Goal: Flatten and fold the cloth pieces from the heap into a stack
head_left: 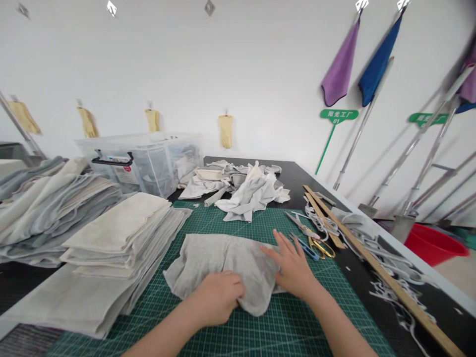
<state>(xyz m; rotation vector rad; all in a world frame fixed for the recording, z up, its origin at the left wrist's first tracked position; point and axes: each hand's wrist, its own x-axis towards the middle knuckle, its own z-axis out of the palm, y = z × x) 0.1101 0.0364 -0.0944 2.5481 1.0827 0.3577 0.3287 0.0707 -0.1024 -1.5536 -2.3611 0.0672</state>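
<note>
A grey piece of fabric (211, 253) lies rumpled on the green cutting mat (297, 327) in front of me. My left hand (222, 296) is closed on the near edge of this fabric, its fingers curled over the cloth and the thumb hidden beneath. Over the right end of the cloth, my right hand (292, 265) has its fingers spread, the fingertips touching or just above it. Beyond that hand, scissors with gold handles (323, 246) and a blue-handled tool (309, 249) rest on the mat.
Folded fabric stacks (122, 223) stand at the left, before a clear plastic box (148, 171). A heap of cloth scraps (249, 188) lies at the back. Wooden strips (375, 267) and loose cord-like trimmings (394, 292) run along the right. A red bucket (433, 245) stands beyond the table edge.
</note>
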